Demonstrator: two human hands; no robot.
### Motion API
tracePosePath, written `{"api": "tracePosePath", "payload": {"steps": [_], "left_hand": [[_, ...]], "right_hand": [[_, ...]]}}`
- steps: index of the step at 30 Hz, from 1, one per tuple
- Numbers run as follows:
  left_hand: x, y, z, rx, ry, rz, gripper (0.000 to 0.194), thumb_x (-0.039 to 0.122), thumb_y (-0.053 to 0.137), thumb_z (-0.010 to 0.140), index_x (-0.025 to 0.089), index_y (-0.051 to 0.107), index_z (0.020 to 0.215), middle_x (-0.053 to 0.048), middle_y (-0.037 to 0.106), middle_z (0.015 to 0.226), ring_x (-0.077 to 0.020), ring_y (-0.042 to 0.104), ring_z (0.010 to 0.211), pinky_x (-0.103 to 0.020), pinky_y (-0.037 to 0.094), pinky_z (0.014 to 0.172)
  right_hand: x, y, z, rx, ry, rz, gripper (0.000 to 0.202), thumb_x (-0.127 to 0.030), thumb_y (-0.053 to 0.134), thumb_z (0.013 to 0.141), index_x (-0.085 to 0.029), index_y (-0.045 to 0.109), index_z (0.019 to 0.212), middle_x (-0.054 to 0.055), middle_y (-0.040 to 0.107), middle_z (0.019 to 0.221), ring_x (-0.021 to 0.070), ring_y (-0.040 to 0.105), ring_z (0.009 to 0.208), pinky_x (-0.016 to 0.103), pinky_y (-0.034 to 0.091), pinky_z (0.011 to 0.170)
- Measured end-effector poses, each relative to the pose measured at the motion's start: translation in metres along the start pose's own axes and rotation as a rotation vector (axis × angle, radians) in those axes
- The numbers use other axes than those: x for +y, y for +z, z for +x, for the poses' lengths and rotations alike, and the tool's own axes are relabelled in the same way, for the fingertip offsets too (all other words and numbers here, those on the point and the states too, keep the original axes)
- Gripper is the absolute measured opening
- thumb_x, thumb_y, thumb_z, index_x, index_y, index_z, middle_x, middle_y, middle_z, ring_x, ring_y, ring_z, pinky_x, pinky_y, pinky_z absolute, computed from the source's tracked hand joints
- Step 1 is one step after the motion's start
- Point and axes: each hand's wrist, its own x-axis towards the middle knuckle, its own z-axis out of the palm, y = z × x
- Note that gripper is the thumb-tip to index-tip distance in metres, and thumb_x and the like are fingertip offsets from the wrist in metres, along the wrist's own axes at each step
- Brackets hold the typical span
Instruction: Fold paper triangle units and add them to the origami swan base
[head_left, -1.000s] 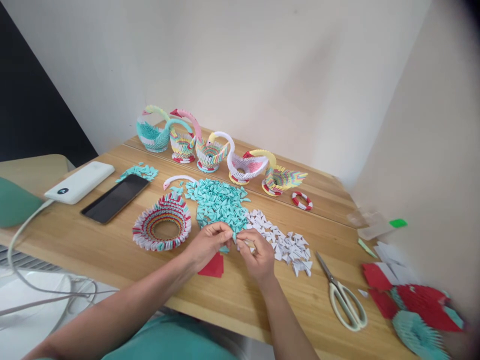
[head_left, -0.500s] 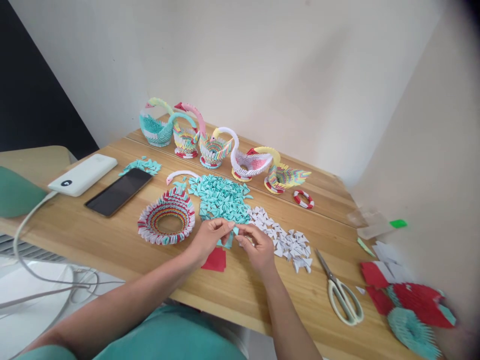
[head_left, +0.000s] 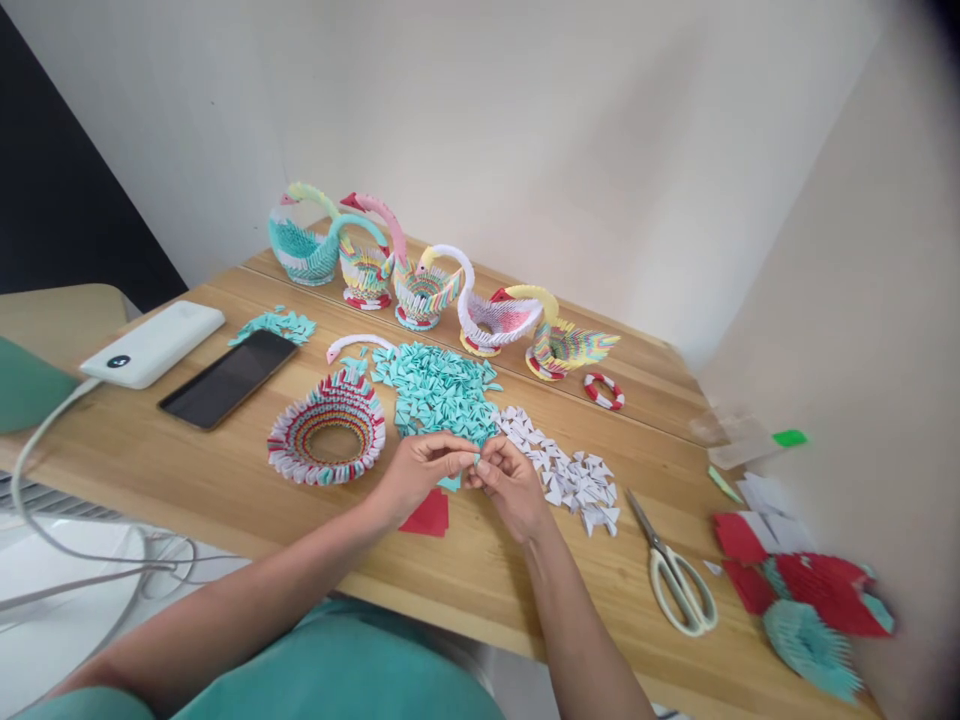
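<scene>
My left hand (head_left: pixel 424 470) and my right hand (head_left: pixel 506 482) meet above the table, fingertips pinched together on a small turquoise paper piece (head_left: pixel 476 458), mostly covered by the fingers. Just behind them spreads a heap of folded turquoise paper triangles (head_left: pixel 442 385). White folded triangles (head_left: pixel 577 480) lie to the right of my right hand. Under my left wrist is a red paper square (head_left: pixel 426 514), and some turquoise paper (head_left: pixel 450 482) peeks out below my fingers. To the left stands a round bowl of interlocked red, white and turquoise paper pieces (head_left: pixel 280 440).
Several paper swan baskets (head_left: pixel 495 318) line the back. A red-and-white paper ring (head_left: pixel 604 391) and white scissors (head_left: pixel 684 590) lie right. Red paper scraps (head_left: pixel 832 595) sit far right. At left are a phone (head_left: pixel 229 378), a cabled power bank (head_left: pixel 154 343) and a curved white paper neck (head_left: pixel 364 342).
The fingers of my right hand have closed in against the left fingertips, so less of the turquoise piece shows. The view has shifted slightly.
</scene>
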Motion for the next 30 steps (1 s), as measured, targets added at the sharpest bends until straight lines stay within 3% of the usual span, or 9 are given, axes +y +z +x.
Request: {"api": "tracePosePath", "payload": {"steps": [6, 12, 16, 22, 30], "left_hand": [[0.003, 0.001, 0.0, 0.033, -0.009, -0.022, 0.027, 0.039, 0.078, 0.068, 0.014, 0.069, 0.072, 0.0, 0.065, 0.062, -0.0128, 0.059, 0.058, -0.026, 0.047, 0.059], [-0.004, -0.002, 0.001, 0.098, 0.056, -0.005, 0.024, 0.034, 0.079, 0.068, 0.013, 0.067, 0.07, -0.002, 0.065, 0.074, -0.0129, 0.059, 0.072, -0.024, 0.047, 0.068], [-0.006, -0.002, 0.001, 0.088, 0.037, -0.035, 0.022, 0.033, 0.079, 0.068, 0.014, 0.069, 0.071, -0.004, 0.068, 0.081, -0.015, 0.061, 0.079, -0.027, 0.049, 0.075], [-0.008, -0.001, 0.0, 0.071, 0.017, -0.071, 0.019, 0.031, 0.079, 0.069, 0.014, 0.071, 0.073, -0.007, 0.073, 0.092, -0.0172, 0.066, 0.084, -0.029, 0.051, 0.079], [-0.008, -0.001, 0.001, 0.073, 0.054, -0.078, 0.018, 0.028, 0.08, 0.068, 0.013, 0.071, 0.071, -0.007, 0.073, 0.087, -0.0151, 0.066, 0.076, -0.027, 0.052, 0.073]], "right_hand": [[0.0, -0.001, -0.001, 0.007, -0.027, -0.084, 0.03, -0.047, 0.074, 0.075, -0.022, 0.058, 0.079, -0.001, 0.064, 0.066, 0.015, 0.062, 0.061, 0.03, 0.052, 0.064], [0.0, 0.0, -0.003, 0.12, -0.226, -0.342, 0.024, -0.04, 0.075, 0.074, -0.022, 0.066, 0.088, -0.003, 0.058, 0.063, 0.0125, 0.053, 0.058, 0.024, 0.046, 0.056], [0.004, -0.001, -0.005, 0.181, -0.263, -0.438, 0.018, -0.039, 0.069, 0.081, -0.022, 0.067, 0.088, -0.002, 0.061, 0.064, 0.0123, 0.053, 0.056, 0.024, 0.045, 0.054], [0.007, -0.004, -0.006, 0.221, -0.293, -0.442, 0.016, -0.036, 0.07, 0.081, -0.023, 0.071, 0.089, 0.002, 0.072, 0.077, 0.0156, 0.065, 0.065, 0.027, 0.052, 0.061], [0.003, 0.001, -0.006, 0.242, -0.247, -0.346, 0.017, -0.037, 0.069, 0.08, -0.021, 0.073, 0.086, 0.001, 0.071, 0.064, 0.016, 0.067, 0.061, 0.026, 0.053, 0.057]]}}
